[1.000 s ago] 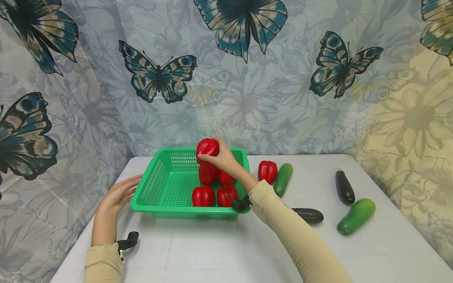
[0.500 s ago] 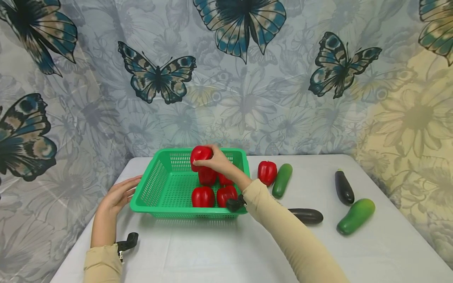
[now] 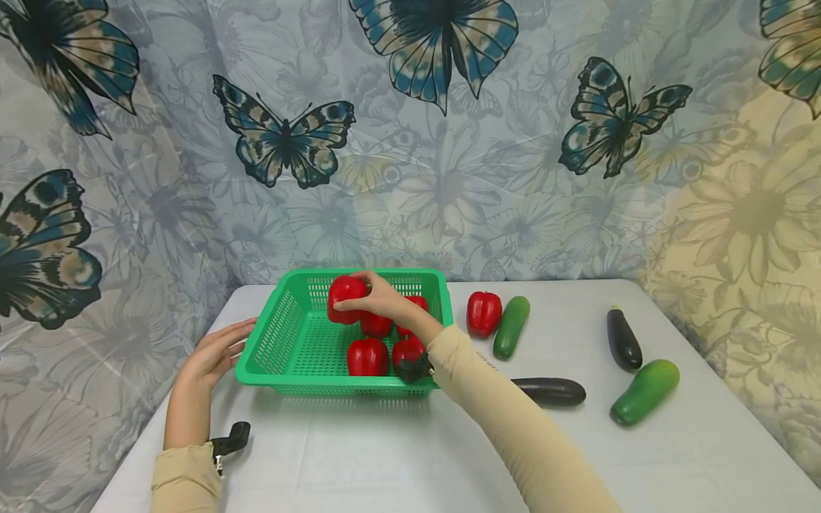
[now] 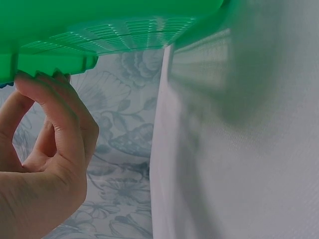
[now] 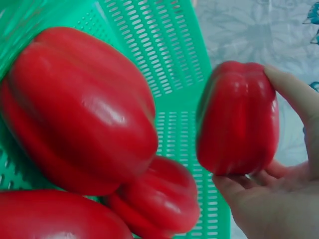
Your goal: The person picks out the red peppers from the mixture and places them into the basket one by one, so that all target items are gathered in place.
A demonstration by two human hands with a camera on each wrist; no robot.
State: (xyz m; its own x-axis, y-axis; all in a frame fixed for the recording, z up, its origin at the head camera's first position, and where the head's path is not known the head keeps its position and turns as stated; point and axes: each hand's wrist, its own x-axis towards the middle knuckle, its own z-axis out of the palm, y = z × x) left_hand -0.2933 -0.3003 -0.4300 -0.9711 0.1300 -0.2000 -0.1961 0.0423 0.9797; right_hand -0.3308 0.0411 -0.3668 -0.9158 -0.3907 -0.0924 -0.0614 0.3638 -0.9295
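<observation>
My right hand [image 3: 383, 298] grips a red bell pepper [image 3: 346, 299] over the far middle of the green basket [image 3: 301, 381]. In the right wrist view, the thumb and fingers hold that bell pepper [image 5: 239, 119] at its two ends. Several other red bell peppers [image 3: 368, 357] lie in the right half of the basket, partly hidden by the right hand and wrist. My left hand [image 3: 214, 354] rests its fingers against the basket's left side. In the left wrist view, its fingertips [image 4: 30, 79] touch the basket just under the green rim [image 4: 55, 64].
Right of the basket lie another red bell pepper [image 3: 484, 314] and a cucumber [image 3: 512, 328]. A dark eggplant [image 3: 553, 392] is partly behind the right sleeve. Farther right are a second eggplant [image 3: 623, 340] and a green, squash-like vegetable [image 3: 645, 392]. A butterfly-patterned cloth [image 3: 442, 178] hangs behind the table.
My right hand has carried the bell pepper left and down, from above the basket's back rim into the basket's far middle. The left hand stays at the basket's side.
</observation>
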